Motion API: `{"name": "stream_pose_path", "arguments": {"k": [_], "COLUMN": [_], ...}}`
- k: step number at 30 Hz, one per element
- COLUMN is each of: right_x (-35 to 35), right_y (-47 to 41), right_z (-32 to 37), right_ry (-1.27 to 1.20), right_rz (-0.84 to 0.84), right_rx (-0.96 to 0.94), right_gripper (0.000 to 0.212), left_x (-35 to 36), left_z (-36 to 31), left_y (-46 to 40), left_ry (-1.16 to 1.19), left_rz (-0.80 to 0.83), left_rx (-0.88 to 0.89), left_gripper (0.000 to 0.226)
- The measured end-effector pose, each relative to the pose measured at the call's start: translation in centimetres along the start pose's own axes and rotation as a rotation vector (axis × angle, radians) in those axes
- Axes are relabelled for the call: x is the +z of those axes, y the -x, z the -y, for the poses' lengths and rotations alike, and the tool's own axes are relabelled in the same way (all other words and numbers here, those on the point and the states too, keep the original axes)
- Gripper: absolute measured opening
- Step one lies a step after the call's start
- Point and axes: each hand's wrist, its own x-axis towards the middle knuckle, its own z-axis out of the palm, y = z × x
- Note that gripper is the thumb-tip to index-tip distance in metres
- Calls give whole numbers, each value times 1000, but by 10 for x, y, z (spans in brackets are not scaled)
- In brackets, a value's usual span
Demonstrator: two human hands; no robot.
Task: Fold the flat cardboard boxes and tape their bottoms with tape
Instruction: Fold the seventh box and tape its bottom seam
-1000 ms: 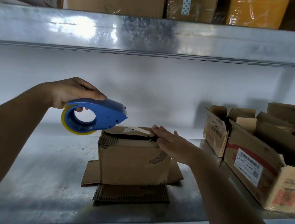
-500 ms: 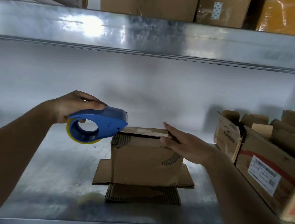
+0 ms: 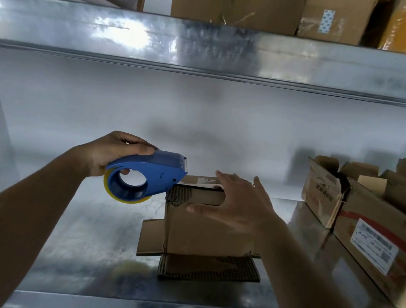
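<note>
I see the left hand [image 3: 111,153] gripping the tape dispenser [image 3: 143,178] with its nose at the upturned box [image 3: 202,219] bottom on the shelf [image 3: 87,229], right hand [image 3: 239,206] flat, fingers straight, bracing the flaps, probably for taping.

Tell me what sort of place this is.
Probably a stockroom or packing area: metal shelves, cardboard boxes stored above, labelled cartons on the right.
</note>
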Motion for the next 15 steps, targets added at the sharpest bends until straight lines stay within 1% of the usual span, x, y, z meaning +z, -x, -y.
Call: {"name": "stream_pose_path", "arguments": {"k": [6,10,15], "right_x": [2,1,2], "right_y": [-6,-7,-8], "right_z": [-5,-5,-2], "right_ry": [29,47,57], "right_rz": [-10,-2,1], "right_rx": [28,23,18], "right_gripper": [142,143,132], "left_x": [-5,-13,-25], "left_z": [3,6,20], "left_y": [3,7,12], "left_ry": [0,-9,16], "left_rz": [32,32,-26], "left_rx": [-1,6,-13], "left_gripper": [95,96,98]}}
